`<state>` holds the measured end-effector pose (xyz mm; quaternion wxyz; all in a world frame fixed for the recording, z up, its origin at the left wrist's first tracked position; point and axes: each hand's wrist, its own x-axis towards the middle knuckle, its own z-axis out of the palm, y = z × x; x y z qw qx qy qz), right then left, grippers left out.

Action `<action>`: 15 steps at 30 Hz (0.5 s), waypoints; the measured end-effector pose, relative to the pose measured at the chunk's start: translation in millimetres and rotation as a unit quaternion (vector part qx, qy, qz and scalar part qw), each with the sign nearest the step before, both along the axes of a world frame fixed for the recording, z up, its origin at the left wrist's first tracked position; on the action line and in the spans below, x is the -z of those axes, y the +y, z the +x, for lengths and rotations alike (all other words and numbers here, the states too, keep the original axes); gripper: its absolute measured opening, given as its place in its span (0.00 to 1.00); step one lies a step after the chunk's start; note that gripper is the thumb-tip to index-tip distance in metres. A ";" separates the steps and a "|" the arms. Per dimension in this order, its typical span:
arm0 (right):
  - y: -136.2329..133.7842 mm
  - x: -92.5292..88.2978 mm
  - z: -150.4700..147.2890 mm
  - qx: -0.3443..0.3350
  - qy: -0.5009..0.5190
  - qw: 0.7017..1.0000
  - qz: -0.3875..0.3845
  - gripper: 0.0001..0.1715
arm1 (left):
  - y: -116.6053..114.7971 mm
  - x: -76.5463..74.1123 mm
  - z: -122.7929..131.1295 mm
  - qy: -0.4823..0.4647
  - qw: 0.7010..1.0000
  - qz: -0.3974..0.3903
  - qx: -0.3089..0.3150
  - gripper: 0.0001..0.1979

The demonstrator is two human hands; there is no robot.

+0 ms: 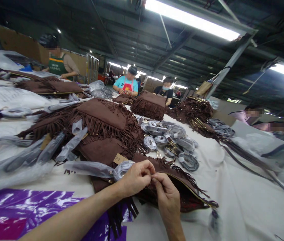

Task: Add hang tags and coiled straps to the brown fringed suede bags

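Observation:
A brown fringed bag [182, 179] lies in front of me, its gold zipper apart and its dark red inside showing. Over its opening, my left hand [135, 179] is closed in a pinch. My right hand [167, 190] pinches too, its fingertips meeting those of the left. What sits between the fingers is too small and covered to make out. Beside my left hand, a wrapped coiled strap [122, 169] rests on brown material near a tan card tag [120, 158]. At the zipper's right end hangs a plastic-wrapped pull [214, 219].
Wrapped coiled straps [178, 131] lie beyond my hands. Stacked brown fringed bags [104, 115] cover the left and middle of the white-covered table [234, 201]. Purple plastic [38, 204] lies front left. Several people work around the table, one in a blue shirt [121, 83].

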<state>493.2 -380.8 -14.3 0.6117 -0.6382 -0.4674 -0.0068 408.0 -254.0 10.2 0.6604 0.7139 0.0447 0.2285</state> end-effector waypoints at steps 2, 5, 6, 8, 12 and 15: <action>0.0 0.8 0.4 0.003 -0.051 0.999 -0.003 0.08 | 0.0 0.9 0.4 0.005 1.000 0.007 -0.007 0.11; 0.6 3.6 1.0 0.003 -0.074 0.997 0.000 0.09 | -0.2 0.4 0.6 0.023 1.000 -0.002 -0.006 0.10; 0.8 4.8 1.1 0.000 -0.073 0.997 0.000 0.09 | -0.3 0.4 0.8 0.030 1.000 -0.008 -0.002 0.10; 0.7 7.4 1.2 -0.007 -0.066 0.998 0.000 0.09 | -0.5 1.2 1.8 0.044 0.999 -0.017 0.007 0.10; 1.0 10.3 0.4 -0.011 -0.009 1.000 0.003 0.09 | -0.2 5.1 4.8 0.057 0.998 -0.026 0.012 0.09; 2.2 11.2 -0.5 -0.017 0.078 0.997 0.002 0.11 | 0.4 6.9 6.3 0.053 0.998 -0.029 0.024 0.08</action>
